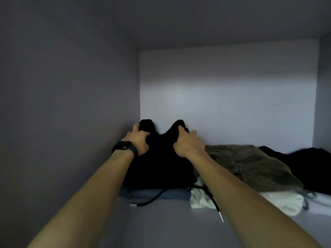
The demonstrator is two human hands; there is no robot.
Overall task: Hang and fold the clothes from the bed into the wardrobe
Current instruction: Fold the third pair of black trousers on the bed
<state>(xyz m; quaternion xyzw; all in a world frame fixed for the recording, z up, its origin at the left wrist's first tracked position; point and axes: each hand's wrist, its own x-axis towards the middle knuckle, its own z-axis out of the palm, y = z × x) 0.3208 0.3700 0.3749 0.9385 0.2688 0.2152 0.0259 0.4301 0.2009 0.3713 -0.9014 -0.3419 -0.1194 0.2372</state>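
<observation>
Two hands are on one piece: the black garment (157,169), folded thick, lies on the wardrobe shelf (161,230) in its left corner, on top of a folded blue-grey piece (161,194). My left hand (138,140) and my right hand (186,144) each hold a bunch of its far edge, close to the back wall (223,95). The fingers are curled round the cloth with the thumbs pressing on top, so the edge stands up in two peaks. Whether it is a hoodie or joggers I cannot tell, but two black drawstrings (154,197) with metal tips hang out of the front onto the shelf.

I judge that this is the putting-away step for a piece already folded. It is on the pile but not yet flat.

The next move asks that I press the raised edge down and back toward the wall, let go without pulling the fold open, and then tuck the cords in.

Just beside, on the right, olive-brown trousers (250,165) lie on a white garment (279,203) and touch my right forearm. Another dark piece (313,163) lies in the right corner. On my left wrist is a dark watch (123,146), near the left wall (71,86).
</observation>
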